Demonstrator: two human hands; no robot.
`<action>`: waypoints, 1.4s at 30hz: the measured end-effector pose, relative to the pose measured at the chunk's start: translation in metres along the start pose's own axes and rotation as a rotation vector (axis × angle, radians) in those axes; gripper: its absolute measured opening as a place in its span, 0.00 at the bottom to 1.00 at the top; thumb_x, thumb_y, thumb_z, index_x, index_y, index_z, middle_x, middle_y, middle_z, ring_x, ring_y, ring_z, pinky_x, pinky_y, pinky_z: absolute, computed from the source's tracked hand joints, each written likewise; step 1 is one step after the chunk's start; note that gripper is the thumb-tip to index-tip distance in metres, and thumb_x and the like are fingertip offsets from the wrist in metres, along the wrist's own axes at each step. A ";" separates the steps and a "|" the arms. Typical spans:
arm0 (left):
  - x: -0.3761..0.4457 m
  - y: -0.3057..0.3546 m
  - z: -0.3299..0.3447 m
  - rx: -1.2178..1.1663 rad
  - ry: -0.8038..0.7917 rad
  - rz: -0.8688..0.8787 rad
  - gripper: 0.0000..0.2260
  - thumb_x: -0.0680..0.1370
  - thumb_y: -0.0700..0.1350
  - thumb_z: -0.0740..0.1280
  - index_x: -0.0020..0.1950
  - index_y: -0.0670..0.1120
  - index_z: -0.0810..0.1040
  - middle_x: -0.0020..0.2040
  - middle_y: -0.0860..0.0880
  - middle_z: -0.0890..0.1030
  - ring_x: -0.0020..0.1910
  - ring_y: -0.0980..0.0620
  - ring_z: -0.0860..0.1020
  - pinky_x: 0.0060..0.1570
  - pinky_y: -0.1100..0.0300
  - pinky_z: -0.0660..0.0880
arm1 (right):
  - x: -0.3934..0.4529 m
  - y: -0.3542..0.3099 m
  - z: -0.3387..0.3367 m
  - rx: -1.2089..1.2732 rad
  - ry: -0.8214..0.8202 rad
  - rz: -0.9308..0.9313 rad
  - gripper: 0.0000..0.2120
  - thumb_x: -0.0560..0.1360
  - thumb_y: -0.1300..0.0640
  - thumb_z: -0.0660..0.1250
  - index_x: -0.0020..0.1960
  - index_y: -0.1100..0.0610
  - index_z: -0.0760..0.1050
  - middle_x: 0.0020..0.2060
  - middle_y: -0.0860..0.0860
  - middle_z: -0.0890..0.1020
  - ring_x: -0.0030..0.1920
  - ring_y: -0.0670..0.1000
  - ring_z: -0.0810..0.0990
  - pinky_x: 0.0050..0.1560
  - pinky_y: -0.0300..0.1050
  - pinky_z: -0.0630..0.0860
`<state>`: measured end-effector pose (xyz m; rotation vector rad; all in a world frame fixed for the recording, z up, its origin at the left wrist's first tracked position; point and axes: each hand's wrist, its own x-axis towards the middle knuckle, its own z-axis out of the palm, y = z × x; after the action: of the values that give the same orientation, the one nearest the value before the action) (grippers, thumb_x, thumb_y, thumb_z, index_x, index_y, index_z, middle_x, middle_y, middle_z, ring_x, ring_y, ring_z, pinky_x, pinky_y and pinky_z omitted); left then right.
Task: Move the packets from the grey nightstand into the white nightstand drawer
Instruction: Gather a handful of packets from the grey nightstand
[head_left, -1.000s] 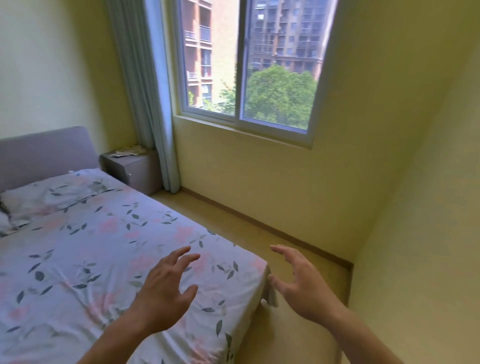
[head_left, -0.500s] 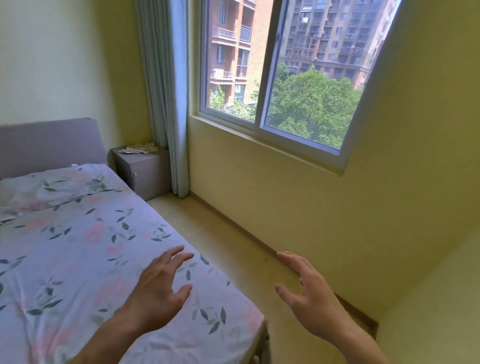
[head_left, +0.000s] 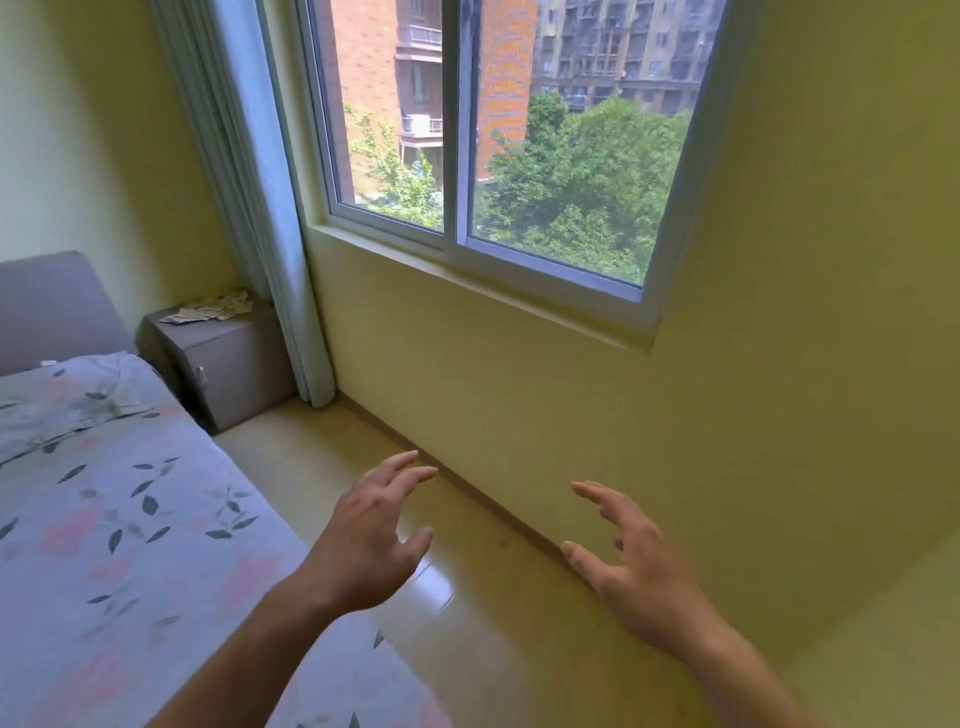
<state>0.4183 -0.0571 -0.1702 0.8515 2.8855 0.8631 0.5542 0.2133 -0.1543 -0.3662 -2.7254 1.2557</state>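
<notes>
A small bedroom with pale yellow walls. The grey nightstand (head_left: 228, 364) stands in the far corner, and the packets (head_left: 210, 309) lie in a loose scatter on its top, toward the back edge. Just beside the nightstand hangs a light curtain (head_left: 260, 208) reaching the floor, and beyond that is a sliding window (head_left: 493, 145) showing trees and apartment blocks. On the nightstand's other side sits the bed (head_left: 130, 519), with a grey headboard (head_left: 52, 306) and a floral sheet. A glossy wooden floor (head_left: 332, 467) runs from the nightstand along the wall toward the viewer. Well apart from the nightstand, the left hand (head_left: 369, 540) and right hand (head_left: 631, 566) are raised above the floor, fingers spread and relaxed, holding nothing.
</notes>
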 end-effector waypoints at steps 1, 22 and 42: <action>0.017 0.007 0.007 -0.001 0.008 -0.022 0.28 0.77 0.52 0.69 0.76 0.59 0.67 0.79 0.60 0.61 0.77 0.56 0.62 0.76 0.54 0.62 | 0.019 0.010 -0.013 0.001 -0.017 -0.004 0.29 0.78 0.49 0.71 0.76 0.38 0.65 0.73 0.33 0.67 0.73 0.39 0.66 0.76 0.48 0.67; 0.223 -0.098 -0.020 0.025 0.329 -0.587 0.26 0.78 0.52 0.69 0.76 0.60 0.67 0.79 0.60 0.60 0.77 0.55 0.61 0.76 0.53 0.64 | 0.432 -0.054 0.018 -0.119 -0.436 -0.476 0.29 0.78 0.47 0.70 0.75 0.35 0.63 0.74 0.31 0.64 0.73 0.38 0.65 0.77 0.45 0.65; 0.480 -0.340 -0.161 0.108 0.409 -0.673 0.26 0.79 0.51 0.68 0.76 0.59 0.67 0.79 0.61 0.58 0.77 0.57 0.60 0.76 0.59 0.59 | 0.806 -0.208 0.218 -0.062 -0.588 -0.620 0.28 0.78 0.49 0.71 0.75 0.38 0.67 0.69 0.31 0.68 0.68 0.33 0.67 0.74 0.40 0.66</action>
<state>-0.1859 -0.1343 -0.1411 -0.3564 3.2119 0.8686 -0.3030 0.1391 -0.1325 0.9176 -2.9326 1.2168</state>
